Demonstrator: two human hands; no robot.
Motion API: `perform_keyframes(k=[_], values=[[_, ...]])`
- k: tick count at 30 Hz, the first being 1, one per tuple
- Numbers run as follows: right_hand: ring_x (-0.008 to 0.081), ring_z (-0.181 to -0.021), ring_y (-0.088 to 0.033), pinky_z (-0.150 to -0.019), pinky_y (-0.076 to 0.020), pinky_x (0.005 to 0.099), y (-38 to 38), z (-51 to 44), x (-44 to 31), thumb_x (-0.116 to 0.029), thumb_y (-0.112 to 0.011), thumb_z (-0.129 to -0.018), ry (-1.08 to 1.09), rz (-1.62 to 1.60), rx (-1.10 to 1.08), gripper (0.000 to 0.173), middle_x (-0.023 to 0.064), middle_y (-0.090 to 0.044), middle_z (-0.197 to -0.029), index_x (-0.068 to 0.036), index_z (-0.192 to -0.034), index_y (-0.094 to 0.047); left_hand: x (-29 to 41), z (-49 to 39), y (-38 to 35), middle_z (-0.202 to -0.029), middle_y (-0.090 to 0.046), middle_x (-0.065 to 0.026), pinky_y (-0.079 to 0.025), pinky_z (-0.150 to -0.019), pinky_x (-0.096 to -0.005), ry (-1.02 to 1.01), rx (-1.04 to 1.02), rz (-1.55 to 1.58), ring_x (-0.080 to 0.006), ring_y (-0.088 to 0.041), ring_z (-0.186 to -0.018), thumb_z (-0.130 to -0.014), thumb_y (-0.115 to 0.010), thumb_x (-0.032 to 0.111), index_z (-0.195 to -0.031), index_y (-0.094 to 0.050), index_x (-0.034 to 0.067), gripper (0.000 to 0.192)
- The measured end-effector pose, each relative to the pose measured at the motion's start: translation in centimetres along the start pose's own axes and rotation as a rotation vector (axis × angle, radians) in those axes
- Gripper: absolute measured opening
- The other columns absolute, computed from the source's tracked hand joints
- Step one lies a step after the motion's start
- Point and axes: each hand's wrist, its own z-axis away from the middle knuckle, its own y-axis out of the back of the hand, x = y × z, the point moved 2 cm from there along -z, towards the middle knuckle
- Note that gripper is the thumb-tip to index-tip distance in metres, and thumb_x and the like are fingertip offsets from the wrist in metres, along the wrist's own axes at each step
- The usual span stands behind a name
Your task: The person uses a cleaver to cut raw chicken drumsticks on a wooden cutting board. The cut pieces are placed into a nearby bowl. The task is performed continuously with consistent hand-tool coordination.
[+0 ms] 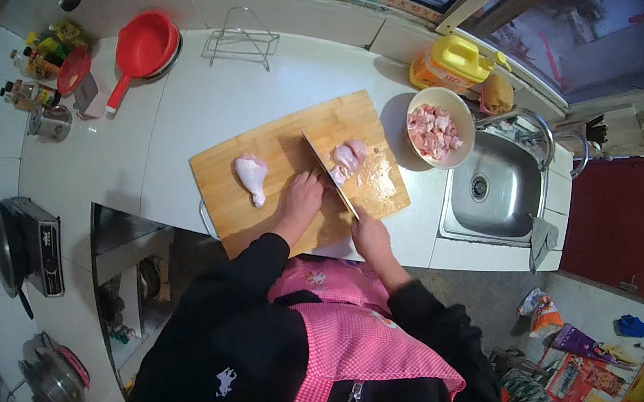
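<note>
My right hand [374, 239] grips the handle of a cleaver [330, 176]. Its blade is seen nearly edge-on, slanting across the wooden cutting board [283, 126]. Cut raw chicken pieces [348, 158] lie just right of the blade. On the blade's other side, my left hand [302, 198] rests with its fingertips close to the steel. Whether those fingers hold any meat is hidden. A whole raw chicken drumstick [250, 178] lies on the board farther left, apart from my hand.
Chopped chicken fills a white bowl [415, 99] beside the steel sink [495, 189]. Behind it stands a yellow oil jug [451, 64]. A wire rack [242, 45] and a red ladle-shaped basin [142, 46] stand farther left. A portable stove [43, 247] with a pan is at far left.
</note>
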Motion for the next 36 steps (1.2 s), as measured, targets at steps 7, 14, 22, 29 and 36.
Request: perform_keyframes(k=[7, 14, 22, 29, 36], values=[[0.0386, -0.077, -0.064, -0.068, -0.0497, 0.0468, -0.1, -3.3, -1.1, -0.019, -0.054, -0.088, 0.075, -0.074, 0.044, 0.036, 0.0238, -0.064, -0.082, -0.01, -0.122, -0.056, -0.8, -1.1, 0.7, -0.1, -0.06, -0.0157, -0.046, -0.082, -0.0399, 0.058, -0.009, -0.052, -0.0305, -0.056, -0.09, -0.078, -0.059, 0.014, -0.091, -0.061, 0.001, 0.018], [0.0431, -0.079, -0.062, -0.067, -0.048, 0.0469, 5.9, 0.8, -0.8, -0.019, -0.05, -0.092, -0.106, -0.417, 0.102, 0.026, 0.0274, -0.061, -0.081, -0.005, -0.114, -0.055, -0.6, -1.4, 0.4, -0.093, -0.062, -0.0197, -0.049, -0.073, -0.0477, 0.3, -0.127, 0.315, -0.037, -0.062, -0.085, -0.089, -0.057, 0.022, -0.101, -0.052, 0.001, 0.024], [0.0451, -0.075, -0.061, -0.067, -0.047, 0.0517, 2.3, 0.0, -3.5, -0.021, -0.051, -0.091, 0.086, -0.191, 0.055, 0.032, 0.0283, -0.061, -0.078, -0.009, -0.12, -0.053, -1.0, -0.6, 4.3, -0.093, -0.063, -0.0271, -0.049, -0.074, -0.0507, 0.516, -0.384, 0.227, -0.0429, -0.062, -0.088, -0.084, -0.062, 0.023, -0.113, -0.048, -0.003, 0.041], [0.0419, -0.065, -0.061, -0.063, -0.0481, 0.0525, 1.3, -1.2, -3.9, -0.018, -0.053, -0.089, 0.154, -0.08, 0.101, 0.039, 0.0234, -0.062, -0.069, -0.016, -0.128, -0.048, -3.2, 1.8, 4.1, -0.093, -0.056, -0.0205, -0.047, -0.075, -0.0435, 0.483, 0.078, 0.361, -0.0366, -0.058, -0.09, -0.074, -0.065, 0.01, -0.099, -0.045, 0.0, 0.033], [0.0455, -0.069, -0.061, -0.065, -0.0481, 0.0541, -0.1, -1.5, -5.1, -0.018, -0.05, -0.09, 0.105, -0.114, 0.105, 0.034, 0.0281, -0.062, -0.075, -0.011, -0.123, -0.051, -0.5, 1.5, 4.0, -0.101, -0.05, -0.0228, -0.044, -0.08, -0.0469, 0.4, 0.115, 0.315, -0.0412, -0.052, -0.095, -0.074, -0.065, 0.011, -0.099, -0.044, -0.001, 0.035]])
